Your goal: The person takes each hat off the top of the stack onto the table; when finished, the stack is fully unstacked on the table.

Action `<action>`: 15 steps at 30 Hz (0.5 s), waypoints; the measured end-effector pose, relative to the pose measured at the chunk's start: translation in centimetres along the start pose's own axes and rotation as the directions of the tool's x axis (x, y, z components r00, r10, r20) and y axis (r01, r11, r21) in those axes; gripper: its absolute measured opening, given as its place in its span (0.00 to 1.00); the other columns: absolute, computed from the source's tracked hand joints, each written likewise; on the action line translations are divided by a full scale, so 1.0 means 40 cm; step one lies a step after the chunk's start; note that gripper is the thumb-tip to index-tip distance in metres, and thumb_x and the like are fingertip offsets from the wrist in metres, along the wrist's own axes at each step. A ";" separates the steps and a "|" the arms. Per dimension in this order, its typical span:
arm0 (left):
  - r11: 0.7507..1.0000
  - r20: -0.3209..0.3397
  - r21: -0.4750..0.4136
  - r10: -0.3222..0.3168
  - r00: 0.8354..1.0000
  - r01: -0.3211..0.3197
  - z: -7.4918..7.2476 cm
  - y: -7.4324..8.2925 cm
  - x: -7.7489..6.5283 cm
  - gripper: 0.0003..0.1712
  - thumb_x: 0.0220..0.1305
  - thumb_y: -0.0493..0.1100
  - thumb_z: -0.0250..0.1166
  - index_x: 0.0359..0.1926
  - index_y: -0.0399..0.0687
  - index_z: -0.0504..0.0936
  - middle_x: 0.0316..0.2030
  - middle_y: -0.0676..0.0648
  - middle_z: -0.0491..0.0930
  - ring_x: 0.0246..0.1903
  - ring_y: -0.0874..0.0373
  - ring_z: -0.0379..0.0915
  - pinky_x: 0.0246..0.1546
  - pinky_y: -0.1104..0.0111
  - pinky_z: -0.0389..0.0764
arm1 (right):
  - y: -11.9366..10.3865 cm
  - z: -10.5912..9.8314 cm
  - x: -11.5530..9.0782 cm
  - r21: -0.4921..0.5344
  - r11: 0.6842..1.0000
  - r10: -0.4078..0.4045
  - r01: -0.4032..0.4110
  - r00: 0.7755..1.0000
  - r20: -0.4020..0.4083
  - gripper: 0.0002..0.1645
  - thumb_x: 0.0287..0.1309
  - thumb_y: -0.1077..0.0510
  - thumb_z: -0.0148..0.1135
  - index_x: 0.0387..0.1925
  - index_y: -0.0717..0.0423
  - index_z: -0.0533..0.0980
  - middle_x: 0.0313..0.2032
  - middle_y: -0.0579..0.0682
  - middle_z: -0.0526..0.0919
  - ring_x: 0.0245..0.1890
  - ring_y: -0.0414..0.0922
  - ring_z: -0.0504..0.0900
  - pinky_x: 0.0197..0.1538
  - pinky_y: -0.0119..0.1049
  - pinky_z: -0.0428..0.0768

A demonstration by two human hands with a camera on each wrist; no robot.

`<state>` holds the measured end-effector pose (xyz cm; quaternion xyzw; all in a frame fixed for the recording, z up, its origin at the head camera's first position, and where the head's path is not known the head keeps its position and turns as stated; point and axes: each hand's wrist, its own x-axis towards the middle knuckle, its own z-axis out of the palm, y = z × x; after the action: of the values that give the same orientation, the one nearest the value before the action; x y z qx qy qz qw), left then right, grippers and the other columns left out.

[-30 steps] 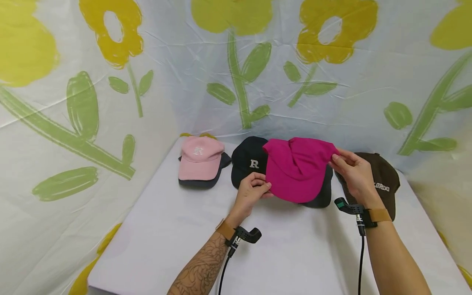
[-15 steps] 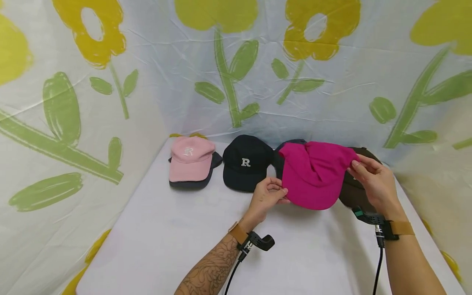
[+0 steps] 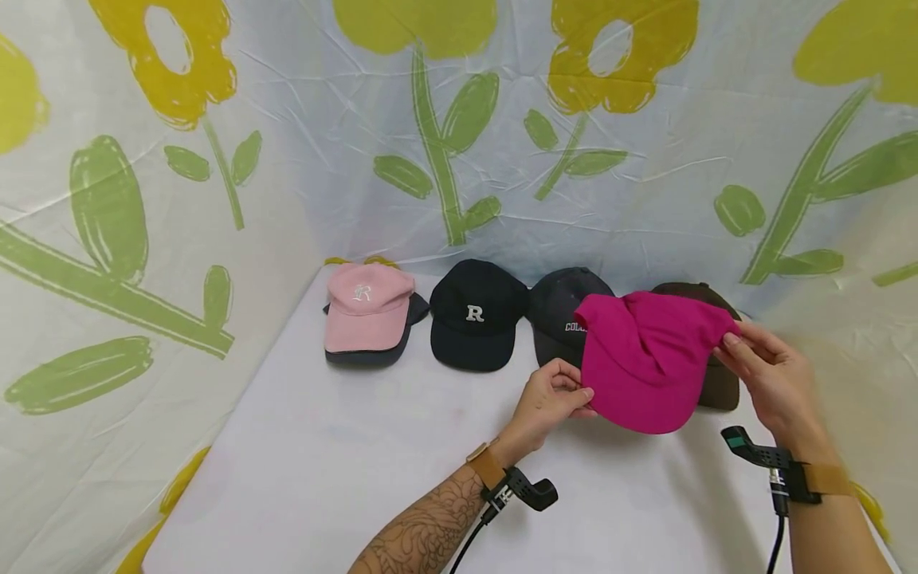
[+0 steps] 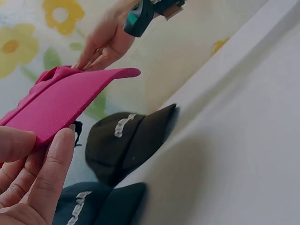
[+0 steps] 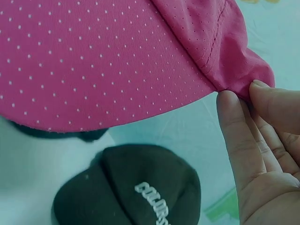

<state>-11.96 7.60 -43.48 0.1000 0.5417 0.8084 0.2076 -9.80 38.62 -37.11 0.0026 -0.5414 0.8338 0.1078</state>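
Observation:
Between both hands hangs a magenta cap [image 3: 638,371], its crown slack and folded, its brim toward the person. The left hand [image 3: 547,405] pinches the brim's left edge between thumb and fingers. At the other side, the right hand [image 3: 774,383] pinches the fabric where crown and brim meet. Small pale dots cover the cap [image 5: 93,61] in the right wrist view. Behind it, a brown cap [image 3: 720,387] and a dark grey lettered cap [image 3: 562,307] are partly hidden. The left wrist view shows the brown cap [image 4: 119,145] below the held one.
Along the back of the white table [image 3: 301,470] lie a black cap [image 3: 475,315] with a white R and a light pink cap [image 3: 369,299] stacked over a dark cap [image 3: 366,359]. A flowered cloth [image 3: 308,159] rises behind. Cables trail from both wrist cameras.
Both hands have carried the magenta cap right and nearer the person. It now uncovers the black cap and part of the dark grey one, and overlaps the brown cap. The head view has shifted slightly.

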 end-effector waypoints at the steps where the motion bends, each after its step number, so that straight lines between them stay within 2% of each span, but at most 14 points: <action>1: 1.000 0.005 0.002 -0.005 1.000 0.005 0.006 -0.004 -0.002 0.11 0.63 0.27 0.67 0.41 0.42 0.76 0.29 0.49 0.79 0.26 0.59 0.82 0.34 0.66 0.88 | -0.002 -0.006 -0.008 -0.009 1.000 0.006 -0.006 1.000 -0.007 0.18 0.67 0.75 0.53 0.52 0.63 0.83 0.39 0.52 0.89 0.39 0.44 0.90 0.45 0.34 0.86; 8: 0.999 0.055 -0.010 -0.047 0.997 0.048 0.047 -0.024 -0.021 0.11 0.61 0.26 0.68 0.38 0.41 0.76 0.27 0.49 0.79 0.24 0.59 0.82 0.35 0.62 0.88 | -0.015 -0.050 -0.055 0.023 1.000 0.016 -0.016 1.000 -0.017 0.19 0.67 0.76 0.51 0.52 0.64 0.83 0.40 0.53 0.90 0.39 0.46 0.91 0.45 0.35 0.86; 10: 0.998 0.071 -0.007 -0.060 0.996 0.060 0.058 -0.030 -0.028 0.11 0.61 0.26 0.67 0.39 0.41 0.76 0.27 0.49 0.79 0.25 0.57 0.83 0.39 0.56 0.88 | -0.018 -0.061 -0.070 -0.009 1.000 0.009 -0.009 0.999 -0.032 0.19 0.67 0.76 0.52 0.53 0.64 0.83 0.41 0.52 0.89 0.39 0.45 0.91 0.45 0.34 0.86; 15: 0.995 0.099 0.001 -0.102 0.990 0.103 0.090 -0.047 -0.046 0.12 0.61 0.25 0.67 0.38 0.42 0.76 0.28 0.50 0.79 0.26 0.57 0.83 0.42 0.50 0.86 | -0.024 -0.094 -0.105 -0.102 0.995 0.001 -0.011 0.995 -0.100 0.19 0.66 0.74 0.55 0.53 0.61 0.83 0.42 0.48 0.90 0.39 0.42 0.91 0.42 0.31 0.86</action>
<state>-8.49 10.38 -43.68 0.1114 0.5334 0.7919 0.2757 -5.11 41.66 -38.29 -0.0461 -0.5773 0.8044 0.1321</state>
